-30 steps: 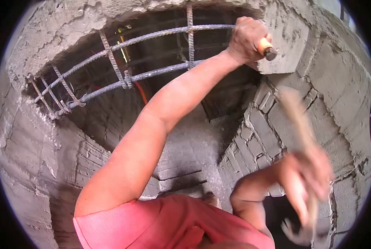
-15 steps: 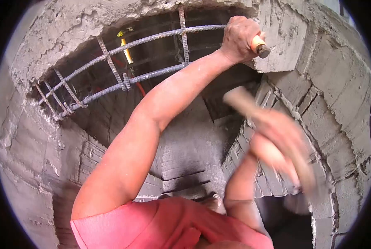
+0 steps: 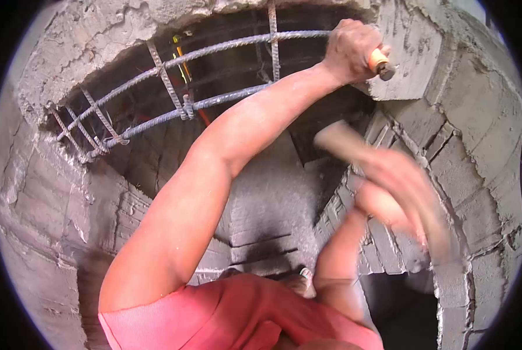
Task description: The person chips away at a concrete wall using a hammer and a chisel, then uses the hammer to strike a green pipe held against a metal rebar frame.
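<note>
Head view: a person's two bare arms reach up toward a broken opening in concrete, where exposed rebar [image 3: 237,44] crosses the gap.
Left hand [image 3: 351,49]: fist wrapped tight round a chisel [image 3: 381,63], whose orange handle and dark struck end stick out of the fist on the right.
Chisel's place: high at the upper right, at the ragged edge of the concrete lintel [image 3: 415,64]; its tip is hidden behind the hand, so contact with the concrete cannot be told.
Right hand [image 3: 404,186]: heavily blurred and below the chisel, closed about a wooden-handled striking tool [image 3: 340,140]; the fingers are too smeared to tell exactly how they sit.
Tool's head: cannot be made out in the blur.
Gap: the striking tool is apart from the chisel's struck end, low and to its left.
Surroundings: a block wall [image 3: 482,175] curves down the right side, with a pink shirt [image 3: 232,315] along the bottom edge.
Step in hand: by the look of it, mid-swing in chipping concrete away from the steel.
Next move calls for: a square blow on the chisel's small end, clear of the left knuckles and the nearby bars, while the left fist holds the chisel firm.
</note>
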`<control>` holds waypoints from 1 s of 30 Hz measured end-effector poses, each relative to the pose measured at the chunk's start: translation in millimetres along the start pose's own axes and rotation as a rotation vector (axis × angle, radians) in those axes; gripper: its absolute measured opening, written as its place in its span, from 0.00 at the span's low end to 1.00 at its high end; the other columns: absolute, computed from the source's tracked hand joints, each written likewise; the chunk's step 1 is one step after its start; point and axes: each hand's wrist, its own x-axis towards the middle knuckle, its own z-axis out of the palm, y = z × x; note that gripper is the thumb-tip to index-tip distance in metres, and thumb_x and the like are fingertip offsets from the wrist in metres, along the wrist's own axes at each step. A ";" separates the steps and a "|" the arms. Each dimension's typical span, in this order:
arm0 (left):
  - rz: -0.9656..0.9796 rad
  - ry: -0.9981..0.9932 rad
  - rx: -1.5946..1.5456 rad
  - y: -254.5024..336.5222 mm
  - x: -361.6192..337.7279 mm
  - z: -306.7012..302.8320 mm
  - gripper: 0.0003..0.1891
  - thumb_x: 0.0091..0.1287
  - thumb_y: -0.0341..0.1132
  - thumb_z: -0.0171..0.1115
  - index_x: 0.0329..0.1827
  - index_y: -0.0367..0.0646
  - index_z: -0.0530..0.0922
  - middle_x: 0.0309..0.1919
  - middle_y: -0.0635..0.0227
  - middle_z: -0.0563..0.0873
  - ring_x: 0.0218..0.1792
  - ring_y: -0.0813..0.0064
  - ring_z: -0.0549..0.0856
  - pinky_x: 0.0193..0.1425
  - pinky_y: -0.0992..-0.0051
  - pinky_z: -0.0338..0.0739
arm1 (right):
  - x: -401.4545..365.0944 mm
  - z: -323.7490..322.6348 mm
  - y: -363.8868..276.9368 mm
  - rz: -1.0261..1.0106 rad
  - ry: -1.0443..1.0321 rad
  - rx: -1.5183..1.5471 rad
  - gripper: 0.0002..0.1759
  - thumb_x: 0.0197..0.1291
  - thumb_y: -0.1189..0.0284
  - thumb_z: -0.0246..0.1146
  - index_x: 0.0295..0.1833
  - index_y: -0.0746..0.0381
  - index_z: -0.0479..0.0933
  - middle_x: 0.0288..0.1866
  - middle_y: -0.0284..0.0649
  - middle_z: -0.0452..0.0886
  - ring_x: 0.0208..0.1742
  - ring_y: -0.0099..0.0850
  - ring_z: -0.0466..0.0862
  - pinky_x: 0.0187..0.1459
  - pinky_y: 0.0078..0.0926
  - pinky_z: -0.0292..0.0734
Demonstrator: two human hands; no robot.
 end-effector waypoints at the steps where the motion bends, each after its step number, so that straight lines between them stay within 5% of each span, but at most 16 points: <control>1: 0.005 0.007 0.003 -2.2 0.7 -0.6 0.15 0.52 0.40 0.74 0.22 0.49 0.73 0.21 0.65 0.77 0.26 0.57 0.80 0.35 0.61 0.72 | -7.6 2.5 19.9 0.105 0.159 -0.106 0.11 0.68 0.66 0.60 0.34 0.58 0.71 0.25 0.31 0.71 0.25 0.24 0.73 0.28 0.20 0.75; 5: -0.014 -0.033 0.042 5.8 -10.1 -1.2 0.15 0.52 0.41 0.74 0.22 0.49 0.73 0.20 0.65 0.77 0.26 0.58 0.80 0.35 0.60 0.73 | -30.2 29.7 80.3 0.522 0.838 -0.560 0.27 0.67 0.46 0.63 0.37 0.60 0.69 0.24 0.38 0.75 0.19 0.31 0.75 0.26 0.25 0.78; 6: -0.006 -0.051 0.020 6.3 -9.7 -1.4 0.15 0.53 0.41 0.74 0.22 0.49 0.74 0.20 0.65 0.77 0.26 0.58 0.80 0.36 0.61 0.73 | -12.2 32.6 53.3 0.419 0.619 -1.204 0.32 0.67 0.39 0.58 0.36 0.60 0.70 0.25 0.40 0.76 0.18 0.33 0.75 0.25 0.31 0.79; 9: 0.025 -0.070 -0.005 -1.1 3.9 -6.1 0.15 0.53 0.42 0.74 0.23 0.49 0.74 0.20 0.66 0.78 0.26 0.58 0.81 0.36 0.61 0.73 | 81.6 67.2 -36.3 0.067 0.390 -1.358 0.30 0.57 0.39 0.64 0.29 0.55 0.67 0.28 0.31 0.72 0.32 0.24 0.70 0.34 0.21 0.64; 11: 0.017 -0.075 -0.022 -2.3 2.2 -4.7 0.15 0.54 0.42 0.74 0.23 0.49 0.75 0.20 0.66 0.78 0.26 0.59 0.81 0.36 0.62 0.73 | 115.8 96.1 -104.5 0.081 0.289 -0.694 0.30 0.49 0.41 0.70 0.24 0.52 0.63 0.26 0.28 0.69 0.31 0.21 0.69 0.33 0.20 0.64; 14: 0.015 -0.028 0.004 -0.6 -1.8 0.9 0.14 0.55 0.42 0.73 0.22 0.49 0.75 0.20 0.66 0.78 0.26 0.59 0.80 0.36 0.62 0.73 | 7.1 52.7 22.7 -0.324 0.583 -0.647 0.19 0.63 0.52 0.66 0.33 0.56 0.77 0.33 0.29 0.79 0.30 0.18 0.77 0.40 0.17 0.71; 16: 0.035 -0.051 0.016 -5.0 1.9 -0.6 0.14 0.56 0.42 0.73 0.22 0.49 0.75 0.20 0.65 0.78 0.26 0.58 0.80 0.36 0.61 0.73 | -102.0 -6.0 97.6 0.784 1.328 -0.894 0.31 0.68 0.37 0.56 0.42 0.58 0.73 0.32 0.34 0.77 0.28 0.27 0.79 0.30 0.22 0.75; 17: 0.040 -0.124 0.082 -3.1 4.3 -6.5 0.14 0.56 0.42 0.73 0.23 0.49 0.76 0.21 0.65 0.79 0.26 0.58 0.81 0.36 0.61 0.73 | -71.0 -3.1 111.3 0.936 0.741 -0.690 0.30 0.72 0.38 0.50 0.40 0.55 0.71 0.27 0.33 0.73 0.21 0.27 0.74 0.25 0.25 0.73; 19: 0.031 -0.105 0.062 -2.5 6.5 -5.7 0.13 0.55 0.41 0.72 0.23 0.48 0.75 0.21 0.64 0.79 0.26 0.57 0.80 0.35 0.60 0.73 | -52.8 30.8 104.6 0.777 1.151 -0.807 0.31 0.70 0.34 0.48 0.39 0.54 0.69 0.23 0.33 0.68 0.16 0.26 0.66 0.22 0.24 0.69; 20: 0.067 -0.101 0.050 -5.4 6.5 -5.4 0.14 0.56 0.41 0.71 0.22 0.48 0.75 0.20 0.64 0.78 0.26 0.57 0.80 0.34 0.59 0.72 | -50.7 24.8 69.8 0.675 0.903 -0.675 0.33 0.66 0.32 0.52 0.44 0.54 0.70 0.29 0.33 0.72 0.24 0.29 0.73 0.29 0.31 0.73; 21: 0.069 -0.109 0.049 -5.0 5.4 -6.8 0.14 0.56 0.41 0.71 0.22 0.48 0.74 0.20 0.64 0.78 0.25 0.56 0.80 0.33 0.59 0.73 | -23.2 29.1 40.4 0.548 0.829 -0.055 0.36 0.60 0.30 0.57 0.46 0.54 0.72 0.38 0.35 0.75 0.39 0.34 0.78 0.41 0.41 0.74; 24: 0.019 -0.170 -0.022 -0.3 12.7 -14.7 0.14 0.56 0.42 0.71 0.22 0.47 0.74 0.20 0.64 0.78 0.25 0.57 0.80 0.33 0.59 0.74 | 70.5 70.8 -35.5 0.119 0.085 -1.609 0.29 0.63 0.42 0.62 0.42 0.61 0.75 0.37 0.39 0.78 0.39 0.35 0.77 0.36 0.36 0.75; 25: 0.017 -0.178 -0.024 -1.2 12.2 -13.6 0.14 0.55 0.42 0.71 0.22 0.47 0.75 0.20 0.64 0.79 0.25 0.57 0.80 0.34 0.59 0.75 | 99.7 97.9 -33.0 -0.061 0.329 -1.013 0.20 0.66 0.53 0.61 0.36 0.60 0.74 0.30 0.39 0.78 0.30 0.31 0.77 0.30 0.33 0.75; 27: 0.014 -0.183 -0.029 -5.1 8.9 -7.7 0.14 0.55 0.43 0.71 0.21 0.47 0.75 0.20 0.64 0.79 0.25 0.57 0.81 0.34 0.59 0.75 | 132.9 116.8 -45.3 -0.356 0.119 -0.927 0.40 0.58 0.24 0.48 0.23 0.53 0.63 0.23 0.36 0.72 0.25 0.29 0.75 0.29 0.36 0.75; 28: 0.018 -0.150 -0.008 -6.1 8.7 -7.0 0.14 0.55 0.43 0.70 0.22 0.47 0.75 0.20 0.64 0.79 0.25 0.57 0.81 0.34 0.59 0.75 | 101.7 102.5 -41.0 -0.431 0.195 -0.848 0.39 0.60 0.26 0.47 0.25 0.54 0.64 0.23 0.36 0.72 0.24 0.29 0.74 0.28 0.34 0.74; 30: 0.020 -0.104 0.004 -0.6 8.3 -5.0 0.13 0.54 0.43 0.70 0.22 0.48 0.75 0.20 0.64 0.80 0.26 0.58 0.82 0.34 0.59 0.76 | -17.7 38.6 25.1 -0.187 0.577 -0.937 0.36 0.65 0.30 0.47 0.30 0.55 0.65 0.23 0.36 0.71 0.21 0.29 0.71 0.25 0.32 0.72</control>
